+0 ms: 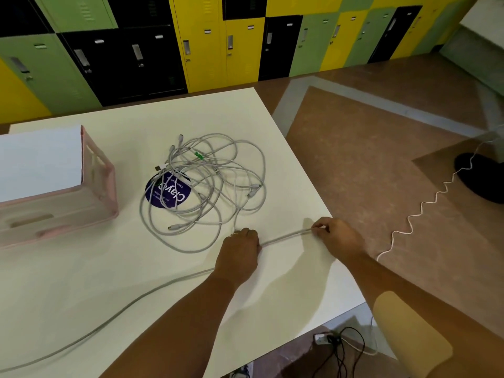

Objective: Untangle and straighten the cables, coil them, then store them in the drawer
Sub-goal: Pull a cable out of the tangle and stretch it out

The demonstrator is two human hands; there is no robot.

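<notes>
The left hand [240, 252] clamps a grey cable [283, 237] to the surface [136, 268] while the right hand [335, 238] pinches it further along, both grips closed to stretch it straight.

Green, yellow and black metal lockers [207, 42] stand behind a white table [109, 268]; a kinked white cord [436, 194] trails across brown floor [368, 159].

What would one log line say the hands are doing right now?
step: straightening cable | left hand: grips cable | right hand: pinches cable | tangled cables: on table
</notes>
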